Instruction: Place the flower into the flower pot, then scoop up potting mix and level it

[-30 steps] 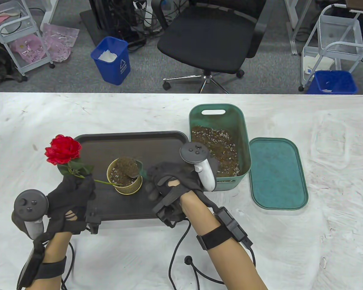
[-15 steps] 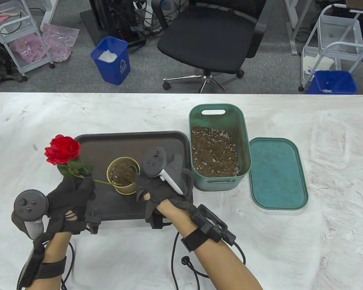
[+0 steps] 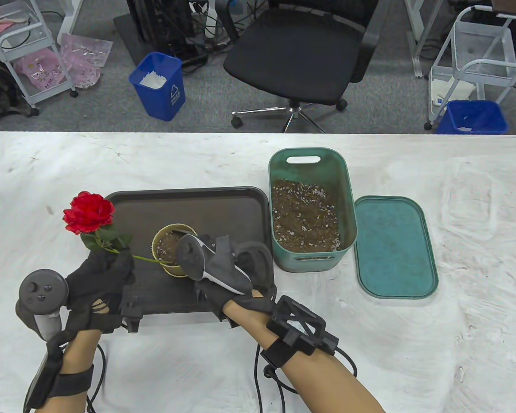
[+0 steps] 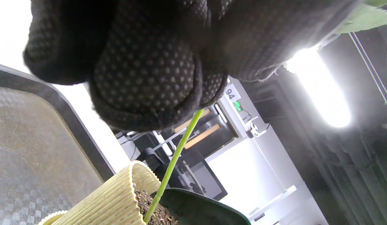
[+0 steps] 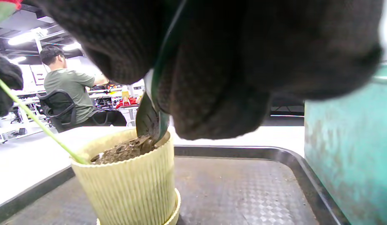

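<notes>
left hand (image 3: 99,275) pinches flower (image 3: 89,214) stem, bloom leaning to 10 o'clock of flower pot (image 3: 165,254) | stem foot in pot's potting mix | right hand (image 3: 232,275) grips scoop (image 5: 151,120), blade tip in pot | pot on tray (image 3: 189,202), bench (image 3: 456,344)

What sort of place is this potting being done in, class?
Probably an office or lab workroom, not a garden: a swivel office chair, blue waste bins and wheeled wire carts stand on grey carpet behind the covered table.

Table cam looks steeply down, far; both wrist cams low, close, near-level, sharing the flower pot (image 3: 168,251) (image 4: 118,197) (image 5: 131,184).
</notes>
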